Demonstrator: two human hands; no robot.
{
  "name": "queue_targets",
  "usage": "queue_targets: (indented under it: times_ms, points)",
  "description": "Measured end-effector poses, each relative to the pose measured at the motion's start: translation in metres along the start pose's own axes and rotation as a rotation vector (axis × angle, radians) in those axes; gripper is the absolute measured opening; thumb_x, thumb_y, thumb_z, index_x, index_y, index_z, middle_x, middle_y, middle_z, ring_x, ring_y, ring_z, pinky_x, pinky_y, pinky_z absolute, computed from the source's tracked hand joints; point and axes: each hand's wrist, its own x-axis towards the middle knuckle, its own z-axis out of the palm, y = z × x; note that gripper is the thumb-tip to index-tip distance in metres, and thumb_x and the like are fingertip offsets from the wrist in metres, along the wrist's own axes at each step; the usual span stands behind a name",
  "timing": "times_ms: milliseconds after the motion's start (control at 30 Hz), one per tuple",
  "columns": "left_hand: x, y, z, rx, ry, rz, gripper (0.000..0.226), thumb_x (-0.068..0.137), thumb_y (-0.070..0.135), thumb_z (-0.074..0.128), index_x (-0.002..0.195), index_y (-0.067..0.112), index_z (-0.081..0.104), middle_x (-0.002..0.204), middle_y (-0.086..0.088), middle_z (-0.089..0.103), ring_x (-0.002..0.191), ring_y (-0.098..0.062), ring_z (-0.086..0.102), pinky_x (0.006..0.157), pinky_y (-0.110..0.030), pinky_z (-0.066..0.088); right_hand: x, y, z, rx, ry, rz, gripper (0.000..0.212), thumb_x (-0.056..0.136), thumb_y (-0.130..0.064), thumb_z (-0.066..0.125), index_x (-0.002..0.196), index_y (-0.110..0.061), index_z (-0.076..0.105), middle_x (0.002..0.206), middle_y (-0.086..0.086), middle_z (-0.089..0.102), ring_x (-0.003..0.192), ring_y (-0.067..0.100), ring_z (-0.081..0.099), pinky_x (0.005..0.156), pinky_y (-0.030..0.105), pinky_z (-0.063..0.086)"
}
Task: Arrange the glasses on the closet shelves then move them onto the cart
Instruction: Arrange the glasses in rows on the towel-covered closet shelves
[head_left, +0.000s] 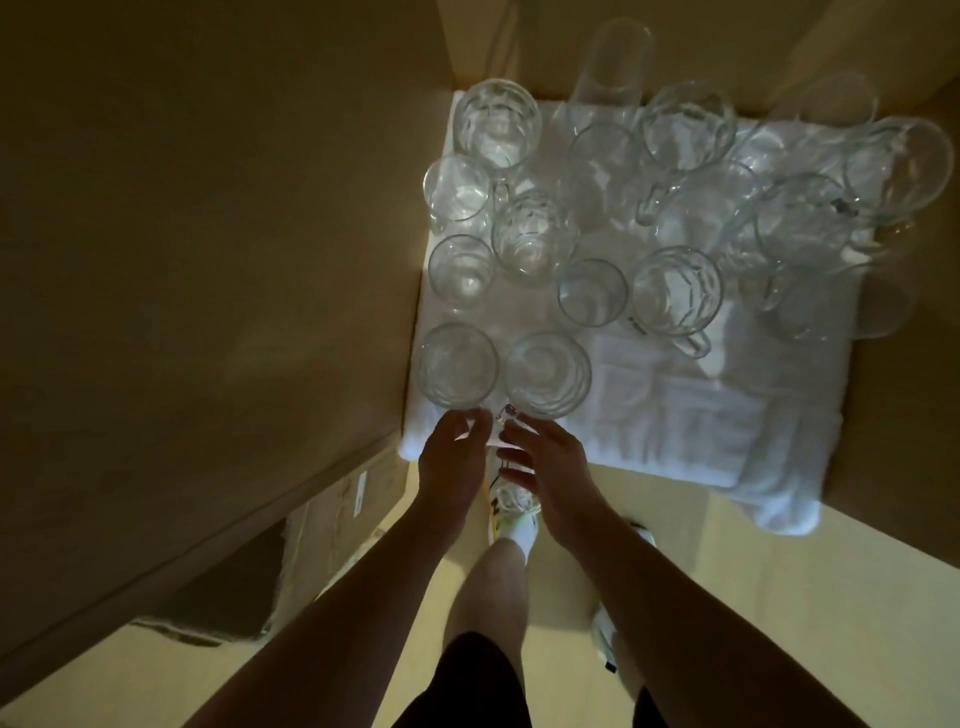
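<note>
**Glasses crowd a towel-lined shelf, hands at the near edge**

Shelf (883, 395) first: brown board between tan closet walls, mostly covered by a white towel (675, 415) whose near right corner hangs over the edge. Crowded with clear glasses (530, 239), all upright and all empty as far as visible. Two columns down the left side, ending in a front pair standing just beside each other at the near edge: left one (457, 366), right one (547, 374). Handled mugs (675, 291) toward the middle and right, several overlapping in view and hard to tell apart. One tall tumbler (615, 62) at the back, against the rear wall.

Below the shelf: pale floor, cardboard (332, 525) lying at the left, bare legs and white shoes (511, 512).

Then the hands, both reaching to the towel's near edge, just under the front pair. Left hand (454, 452) with fingers loosely curled, tips at the base of the left front glass; contact or grip not clear. Right hand (545, 462) with fingers spread and relaxed, holding nothing, close beside the left hand.
</note>
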Motion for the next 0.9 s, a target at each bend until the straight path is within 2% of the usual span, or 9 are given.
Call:
queue_targets:
  times_ms: [67, 133, 200, 300, 367, 500, 567, 767, 900]
  points:
    - [0.004, -0.001, 0.003, -0.102, -0.007, -0.03, 0.007, 0.099, 0.036, 0.063, 0.092, 0.036, 0.065, 0.088, 0.015, 0.071, 0.092, -0.005, 0.067, 0.1, -0.047, 0.054, 0.001, -0.003, -0.005, 0.039, -0.07, 0.034, 0.025, 0.096, -0.024, 0.065, 0.119, -0.015, 0.07, 0.122, 0.015, 0.07, 0.108, 0.029, 0.07, 0.095, 0.041, 0.055]
    - [0.003, 0.002, 0.003, -0.15, -0.037, -0.06, 0.01, 0.101, 0.033, 0.061, 0.092, 0.03, 0.066, 0.077, 0.015, 0.069, 0.072, 0.003, 0.065, 0.089, -0.039, 0.055, 0.001, -0.003, -0.01, 0.045, -0.142, 0.056, 0.028, 0.097, -0.031, 0.063, 0.12, -0.018, 0.071, 0.124, 0.012, 0.07, 0.115, 0.03, 0.067, 0.1, 0.044, 0.052]
    - [0.0, 0.006, 0.003, -0.16, -0.073, -0.099, 0.011, 0.102, 0.031, 0.058, 0.096, 0.026, 0.065, 0.086, 0.009, 0.069, 0.077, -0.001, 0.064, 0.087, -0.037, 0.055, 0.001, -0.002, -0.014, 0.04, -0.178, 0.058, 0.029, 0.096, -0.035, 0.063, 0.12, -0.021, 0.072, 0.124, 0.01, 0.07, 0.116, 0.029, 0.066, 0.103, 0.045, 0.05]
    - [-0.004, 0.011, 0.001, -0.188, -0.136, -0.129, 0.012, 0.103, 0.029, 0.055, 0.107, 0.022, 0.063, 0.105, 0.002, 0.067, 0.096, -0.012, 0.064, 0.094, -0.041, 0.053, 0.0, -0.001, -0.017, 0.031, -0.158, 0.051, 0.029, 0.096, -0.035, 0.064, 0.118, -0.018, 0.073, 0.122, 0.008, 0.071, 0.116, 0.029, 0.066, 0.102, 0.044, 0.051]
    - [-0.008, 0.014, 0.0, -0.208, -0.141, -0.132, 0.013, 0.103, 0.027, 0.054, 0.113, 0.021, 0.06, 0.112, -0.001, 0.065, 0.103, -0.017, 0.062, 0.092, -0.042, 0.053, -0.003, -0.001, -0.02, 0.024, -0.129, 0.044, 0.03, 0.095, -0.033, 0.065, 0.118, -0.014, 0.071, 0.115, 0.006, 0.072, 0.112, 0.028, 0.068, 0.096, 0.041, 0.054]
    - [-0.017, 0.019, -0.003, -0.25, -0.126, -0.113, 0.007, 0.103, 0.02, 0.052, 0.107, 0.02, 0.058, 0.104, -0.005, 0.061, 0.097, -0.021, 0.061, 0.089, -0.041, 0.053, -0.016, -0.009, -0.031, 0.023, -0.067, 0.037, 0.019, 0.095, -0.024, 0.063, 0.106, -0.009, 0.066, 0.102, 0.01, 0.067, 0.094, 0.024, 0.068, 0.08, 0.035, 0.056]
    - [-0.022, 0.025, -0.003, -0.265, -0.116, -0.119, 0.007, 0.104, 0.021, 0.052, 0.103, 0.019, 0.058, 0.1, -0.008, 0.059, 0.093, -0.022, 0.059, 0.089, -0.042, 0.052, -0.024, -0.016, -0.037, -0.008, -0.045, 0.042, 0.015, 0.095, -0.024, 0.063, 0.101, -0.009, 0.064, 0.098, 0.012, 0.064, 0.089, 0.024, 0.066, 0.078, 0.035, 0.055]
    - [-0.048, 0.036, 0.001, -0.322, -0.086, -0.228, 0.024, 0.105, 0.033, 0.052, 0.098, 0.011, 0.055, 0.082, -0.008, 0.053, 0.071, -0.02, 0.052, 0.064, -0.029, 0.045, -0.054, -0.029, -0.051, -0.019, 0.027, 0.12, 0.022, 0.097, -0.028, 0.064, 0.099, -0.007, 0.06, 0.092, 0.017, 0.06, 0.076, 0.026, 0.061, 0.07, 0.036, 0.055]
    - [-0.08, 0.04, 0.001, -0.356, -0.098, -0.252, 0.029, 0.102, 0.039, 0.056, 0.092, 0.012, 0.057, 0.081, -0.008, 0.055, 0.072, -0.02, 0.054, 0.066, -0.03, 0.047, -0.082, -0.032, -0.062, -0.054, 0.097, 0.115, 0.023, 0.098, -0.03, 0.064, 0.096, -0.007, 0.059, 0.086, 0.014, 0.058, 0.07, 0.023, 0.059, 0.07, 0.037, 0.053]
